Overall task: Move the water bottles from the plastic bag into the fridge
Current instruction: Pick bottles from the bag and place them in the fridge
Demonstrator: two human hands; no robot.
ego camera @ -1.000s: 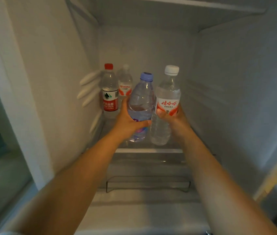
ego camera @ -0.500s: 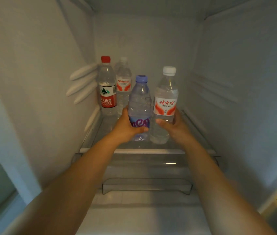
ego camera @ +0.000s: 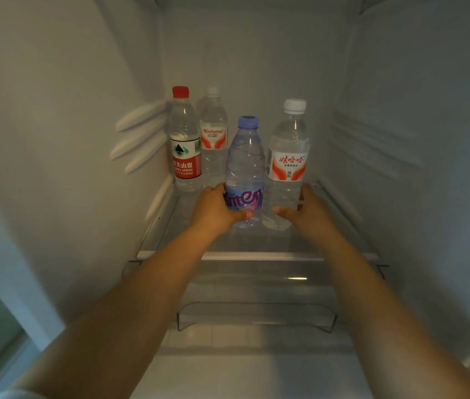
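Both arms reach into the open fridge. My left hand (ego camera: pixel 213 210) grips the lower part of a purple-capped bottle (ego camera: pixel 245 156) with a purple label. My right hand (ego camera: pixel 307 213) grips a white-capped bottle (ego camera: pixel 287 145) with a red and white label, just to its right. Both bottles stand upright on the glass shelf (ego camera: pixel 256 256), bases touching or nearly touching it. At the back left of the same shelf stand a red-capped bottle (ego camera: pixel 184 139) and, behind it, another white-capped bottle (ego camera: pixel 213 131). The plastic bag is out of view.
The fridge's left wall (ego camera: pixel 69 139) carries white shelf rails (ego camera: pixel 138 136); the right wall (ego camera: pixel 415 139) has moulded ridges. Below the shelf sits a clear drawer (ego camera: pixel 256 315). Bare shelf lies to the right of the held bottles and behind them.
Both hands have carried their bottles down and deeper into the fridge, from above the shelf's front edge onto the shelf. My grip has slid lower on each bottle.
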